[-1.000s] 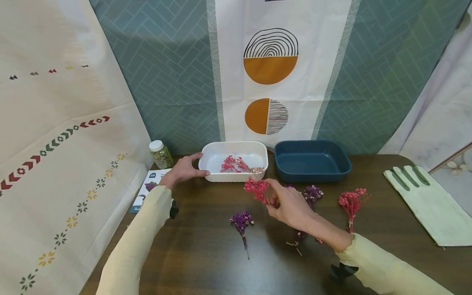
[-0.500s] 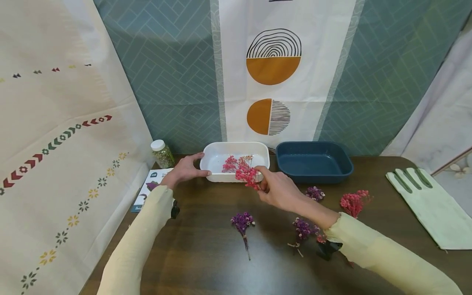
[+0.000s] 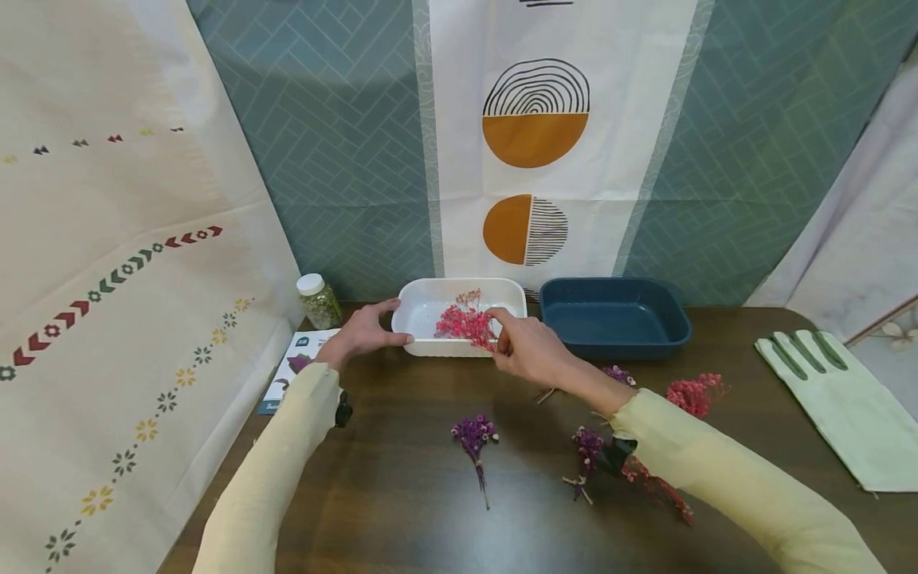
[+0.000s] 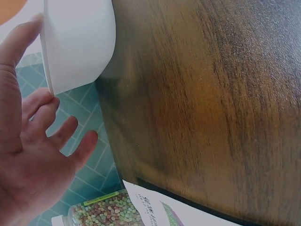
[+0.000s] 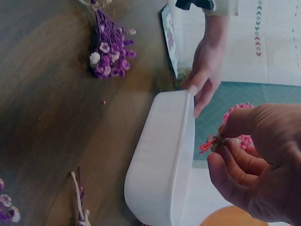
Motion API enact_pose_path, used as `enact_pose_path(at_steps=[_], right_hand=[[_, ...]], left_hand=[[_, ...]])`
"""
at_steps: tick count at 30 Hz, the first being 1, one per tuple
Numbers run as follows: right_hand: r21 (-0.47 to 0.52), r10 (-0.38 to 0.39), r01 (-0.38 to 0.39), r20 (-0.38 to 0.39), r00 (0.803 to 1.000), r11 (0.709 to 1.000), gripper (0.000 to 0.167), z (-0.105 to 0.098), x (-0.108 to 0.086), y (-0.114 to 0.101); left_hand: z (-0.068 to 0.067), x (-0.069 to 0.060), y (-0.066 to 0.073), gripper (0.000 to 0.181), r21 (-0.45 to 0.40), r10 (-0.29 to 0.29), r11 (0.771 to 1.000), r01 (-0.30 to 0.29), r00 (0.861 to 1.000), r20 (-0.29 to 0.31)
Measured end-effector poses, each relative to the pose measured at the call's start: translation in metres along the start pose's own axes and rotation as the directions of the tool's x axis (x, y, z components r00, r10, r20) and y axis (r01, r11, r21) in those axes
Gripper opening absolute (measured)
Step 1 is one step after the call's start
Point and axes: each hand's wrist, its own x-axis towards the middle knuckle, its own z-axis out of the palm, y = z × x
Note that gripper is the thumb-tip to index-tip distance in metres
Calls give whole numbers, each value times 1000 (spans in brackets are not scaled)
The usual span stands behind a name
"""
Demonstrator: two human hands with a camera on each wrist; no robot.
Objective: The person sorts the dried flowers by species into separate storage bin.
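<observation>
My right hand (image 3: 531, 347) pinches a small bunch of dried pink flowers (image 3: 466, 324) by its stems, over the near rim of a white rectangular dish (image 3: 430, 347). In the right wrist view, the cut stem ends (image 5: 207, 144) stick out between thumb and fingers. Pink flowers lying inside the dish are mostly hidden behind the held bunch. My left hand (image 3: 364, 329) holds the dish's left end, its thumb at the near corner and fingers at the far one. The left wrist view shows thumb and fingertips on the white rim (image 4: 47, 70).
To the right stands a dark blue dish (image 3: 613, 351). Purple flower bunches (image 3: 475, 437) and more pink ones (image 3: 694, 396) lie on the wooden table (image 3: 402, 478). A white-capped jar (image 3: 319, 303) and a printed card (image 3: 287, 371) sit left; a pale green glove (image 3: 839, 406) lies right.
My right hand has carried the pink bunch left and away from me, from in front of the white dish to above it. The left hand has stayed at the dish's end.
</observation>
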Motion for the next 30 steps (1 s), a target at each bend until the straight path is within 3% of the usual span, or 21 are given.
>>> enact_pose_path(at_steps=[9,25,30], right_hand=[[-59,-2,4,38,999,998,59,3,22,7],[-133,111,-89,171,979,987,67,15,66,18],[-190,96,-60,184,978,980,61,19,79,20]], left_hand=[[0,0,0,95,-3,8,1000,-8,1000,-7],[2,3,-2,96,1,9,1000,-9,1000,-17],[2,4,-4,93,-4,31,1000,-31,999,-15]])
